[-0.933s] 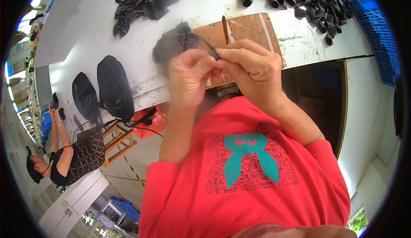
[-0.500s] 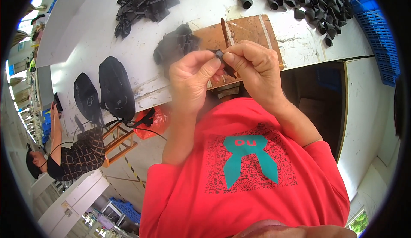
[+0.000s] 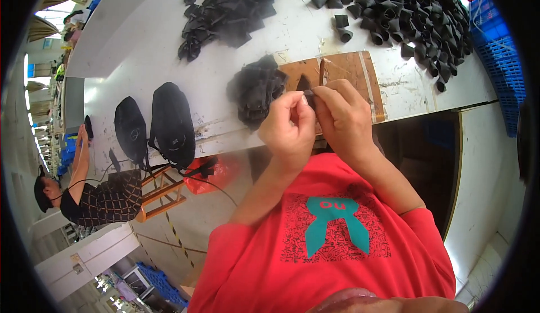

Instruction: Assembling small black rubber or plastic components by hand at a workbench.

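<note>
A small black fabric piece (image 3: pixel 304 82) is pinched between my two hands above a brown board. My left hand (image 3: pixel 289 123) is closed, thumb and forefinger pressed together at the piece's edge. Beside it my right hand (image 3: pixel 344 116) is closed on the same piece, its fingers bent over it. Much of the piece is hidden by the fingers. Just beyond the hands a narrow brown stick (image 3: pixel 322 72) shows on the brown board (image 3: pixel 351 71). Left of the board, close to my left hand, lies a heap of black fabric pieces (image 3: pixel 256 88).
A larger pile of flat black pieces (image 3: pixel 230 15) lies far left. Many rolled black loops (image 3: pixel 394 15) spread across the far right, beside a blue crate (image 3: pixel 498 60). Two black pouches (image 3: pixel 171 124) lie left, with a red plastic bag (image 3: pixel 211 178) below. Another person (image 3: pixel 101 197) works at left.
Both hands have shifted with the black piece, my left hand turning and curling more. The whole view has shifted, so the table's things appear lower and further right.
</note>
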{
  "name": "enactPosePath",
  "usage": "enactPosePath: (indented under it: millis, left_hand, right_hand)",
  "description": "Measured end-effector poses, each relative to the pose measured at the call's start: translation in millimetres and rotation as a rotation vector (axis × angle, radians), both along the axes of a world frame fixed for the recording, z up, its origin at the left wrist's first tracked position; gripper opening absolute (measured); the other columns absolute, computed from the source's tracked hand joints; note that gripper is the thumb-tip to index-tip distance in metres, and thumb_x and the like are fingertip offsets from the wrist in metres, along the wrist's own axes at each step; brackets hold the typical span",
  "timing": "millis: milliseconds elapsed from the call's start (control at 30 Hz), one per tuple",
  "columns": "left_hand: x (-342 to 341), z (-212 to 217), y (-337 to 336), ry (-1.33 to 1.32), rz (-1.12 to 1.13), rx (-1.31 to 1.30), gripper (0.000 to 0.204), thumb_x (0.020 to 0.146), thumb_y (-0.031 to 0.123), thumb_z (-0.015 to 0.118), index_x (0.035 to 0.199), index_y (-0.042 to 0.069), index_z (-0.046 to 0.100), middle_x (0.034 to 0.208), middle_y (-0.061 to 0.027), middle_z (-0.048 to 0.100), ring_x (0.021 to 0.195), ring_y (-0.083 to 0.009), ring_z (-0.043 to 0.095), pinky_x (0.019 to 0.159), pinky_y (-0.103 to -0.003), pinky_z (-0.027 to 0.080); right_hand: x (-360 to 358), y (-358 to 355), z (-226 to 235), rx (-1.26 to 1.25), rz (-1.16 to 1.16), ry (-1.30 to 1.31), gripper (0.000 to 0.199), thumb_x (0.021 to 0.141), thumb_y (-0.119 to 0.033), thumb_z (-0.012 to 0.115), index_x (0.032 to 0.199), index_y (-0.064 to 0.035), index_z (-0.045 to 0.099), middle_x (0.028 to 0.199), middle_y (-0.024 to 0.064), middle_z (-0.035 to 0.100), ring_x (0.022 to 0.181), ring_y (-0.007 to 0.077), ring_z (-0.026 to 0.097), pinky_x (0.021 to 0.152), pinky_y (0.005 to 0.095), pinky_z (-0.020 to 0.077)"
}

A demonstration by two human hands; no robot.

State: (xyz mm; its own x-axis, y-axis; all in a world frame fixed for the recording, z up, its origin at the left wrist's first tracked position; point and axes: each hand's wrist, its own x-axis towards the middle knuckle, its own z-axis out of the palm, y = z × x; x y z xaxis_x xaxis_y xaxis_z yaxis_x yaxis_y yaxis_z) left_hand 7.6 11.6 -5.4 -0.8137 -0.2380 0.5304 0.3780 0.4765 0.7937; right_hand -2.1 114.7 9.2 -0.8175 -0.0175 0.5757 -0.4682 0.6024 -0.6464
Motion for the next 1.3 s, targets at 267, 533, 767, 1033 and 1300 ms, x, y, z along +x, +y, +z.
enactPosePath:
  millis: [267,533,767,1033,1300]
  left_hand:
    - [-10,16,-19,-0.711,-0.605,1.124,0.021,0.075,-0.008,0.052,0.093,0.0,0.05,0.072,-0.0007,0.051,0.049,-0.0022,0.041,0.04,-0.016,0.032]
    - [-23,16,-7,-0.501,-0.405,0.973,0.016,0.076,-0.006,0.049,0.09,-0.001,0.052,0.076,-0.0101,0.059,0.037,-0.0024,0.035,0.032,-0.018,0.027]
    - [-52,31,-23,-0.785,-0.892,1.549,0.016,0.082,0.004,0.051,0.099,0.001,0.051,0.08,-0.0089,0.059,0.037,-0.0011,0.032,0.033,-0.016,0.022]
    - [-51,27,-3,-0.236,-0.511,0.638,0.032,0.08,0.003,0.058,0.11,-0.002,0.049,0.094,-0.0077,0.058,0.079,-0.0109,0.054,0.067,-0.02,0.042]
    - [-49,27,-10,-0.132,-0.62,0.789,0.014,0.083,0.004,0.054,0.096,0.001,0.057,0.094,-0.0085,0.059,0.087,-0.0155,0.054,0.082,-0.029,0.041]
  right_hand:
    - [-3,20,-2,-1.164,0.206,-0.983,0.003,0.074,-0.006,0.062,0.073,-0.0038,0.061,0.061,-0.0032,0.049,0.049,0.0033,0.041,0.042,0.0186,0.0305]
    - [-15,30,9,-0.87,0.417,-0.999,0.024,0.084,-0.029,0.054,0.073,-0.0073,0.055,0.056,-0.0067,0.04,0.051,0.0019,0.037,0.043,0.018,0.0288]
    - [-60,36,13,-0.766,0.563,-0.824,0.03,0.086,-0.03,0.053,0.072,-0.0038,0.056,0.057,-0.0061,0.042,0.055,0.0019,0.037,0.045,0.02,0.0291]
    - [-48,35,6,-0.431,0.252,-0.402,0.022,0.082,-0.022,0.058,0.085,-0.0002,0.058,0.063,0.0018,0.048,0.057,0.0092,0.046,0.049,0.0212,0.0357]
    - [-33,26,27,-0.287,0.197,-0.135,0.029,0.067,-0.02,0.073,0.085,-0.0014,0.06,0.071,0.0067,0.054,0.058,0.014,0.054,0.049,0.0233,0.0423]
